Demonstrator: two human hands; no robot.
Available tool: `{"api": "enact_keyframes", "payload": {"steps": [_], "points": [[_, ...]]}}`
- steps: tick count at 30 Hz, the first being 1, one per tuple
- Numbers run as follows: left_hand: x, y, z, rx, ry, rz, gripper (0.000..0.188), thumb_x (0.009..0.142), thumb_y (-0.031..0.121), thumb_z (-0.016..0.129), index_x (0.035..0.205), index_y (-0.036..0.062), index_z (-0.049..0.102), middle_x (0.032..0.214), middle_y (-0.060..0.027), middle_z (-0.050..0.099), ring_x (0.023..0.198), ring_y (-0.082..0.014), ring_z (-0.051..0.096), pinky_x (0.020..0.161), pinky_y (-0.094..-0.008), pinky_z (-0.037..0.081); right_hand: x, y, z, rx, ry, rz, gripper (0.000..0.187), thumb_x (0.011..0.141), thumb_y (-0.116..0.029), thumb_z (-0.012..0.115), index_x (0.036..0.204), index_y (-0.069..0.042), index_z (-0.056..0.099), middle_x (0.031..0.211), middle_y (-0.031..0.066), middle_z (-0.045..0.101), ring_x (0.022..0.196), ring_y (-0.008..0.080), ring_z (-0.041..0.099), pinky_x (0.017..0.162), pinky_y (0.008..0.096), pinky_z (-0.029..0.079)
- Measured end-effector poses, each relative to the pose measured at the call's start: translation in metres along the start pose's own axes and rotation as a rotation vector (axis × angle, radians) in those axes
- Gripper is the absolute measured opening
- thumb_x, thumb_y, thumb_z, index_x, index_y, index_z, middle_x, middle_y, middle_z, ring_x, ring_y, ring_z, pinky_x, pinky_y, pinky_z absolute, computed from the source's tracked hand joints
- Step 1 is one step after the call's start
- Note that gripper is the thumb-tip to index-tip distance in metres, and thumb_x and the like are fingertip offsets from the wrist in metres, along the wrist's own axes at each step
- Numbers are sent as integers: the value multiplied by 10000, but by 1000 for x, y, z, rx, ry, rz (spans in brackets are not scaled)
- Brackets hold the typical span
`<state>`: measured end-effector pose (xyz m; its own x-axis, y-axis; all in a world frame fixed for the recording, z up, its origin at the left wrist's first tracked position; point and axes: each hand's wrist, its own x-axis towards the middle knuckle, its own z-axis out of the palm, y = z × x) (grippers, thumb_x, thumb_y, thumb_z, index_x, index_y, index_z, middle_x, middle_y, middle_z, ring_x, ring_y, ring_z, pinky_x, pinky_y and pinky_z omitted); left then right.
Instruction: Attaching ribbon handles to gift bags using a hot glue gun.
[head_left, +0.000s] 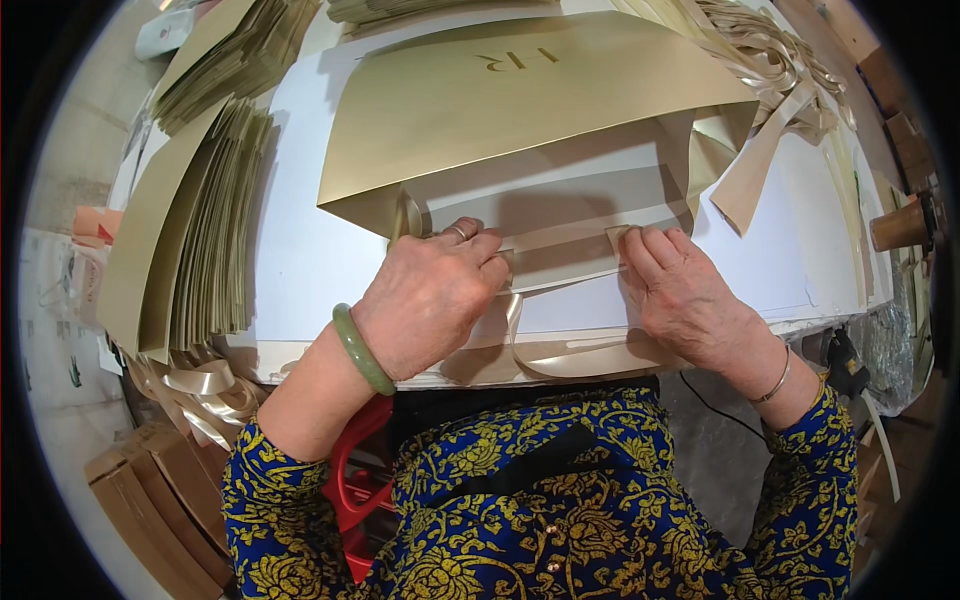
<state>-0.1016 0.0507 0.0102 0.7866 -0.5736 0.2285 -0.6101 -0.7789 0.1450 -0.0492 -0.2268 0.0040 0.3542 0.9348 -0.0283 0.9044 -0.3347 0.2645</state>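
A gold paper gift bag [520, 110] lies on its side on the table, its open mouth toward me. The inside is pale grey-white. My left hand [435, 275] is closed on the left part of the bag's near rim, fingertips curled into the mouth. At the right part of that rim, my right hand [675, 285] pinches the bag's edge between thumb and fingers. A cream satin ribbon [590, 362] hangs from near my left hand and loops along the table's front edge toward my right wrist. The exact grip of the left fingertips is hidden.
Stacks of flat gold bags [205, 230] stand at the left, with ribbon ends [200, 385] dangling below. A heap of loose ribbons [775, 60] lies at the far right. White sheets [780, 250] cover the tabletop. Cardboard boxes [150, 500] and a red stool [355, 480] are below.
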Motion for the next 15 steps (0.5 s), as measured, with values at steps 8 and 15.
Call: {"api": "enact_keyframes", "payload": {"steps": [8,15], "points": [[-6,7,-4,-96,-57,-18,256,754,48,632,1003,-8,648,1003,-131,620,948,-324,631,768,-407,536,-1,-1,-2,-20,-81,-11,357,711,-135,584,969,107,630,1163,202,538,1001,281,499,865,341,439],[20,15,-12,-111,-124,-171,123,753,14,606,875,-5,606,927,-143,624,888,-339,628,760,-417,517,1,-1,-5,-36,13,-44,325,647,-162,616,823,105,674,1148,223,553,1007,317,517,830,374,445]]}}
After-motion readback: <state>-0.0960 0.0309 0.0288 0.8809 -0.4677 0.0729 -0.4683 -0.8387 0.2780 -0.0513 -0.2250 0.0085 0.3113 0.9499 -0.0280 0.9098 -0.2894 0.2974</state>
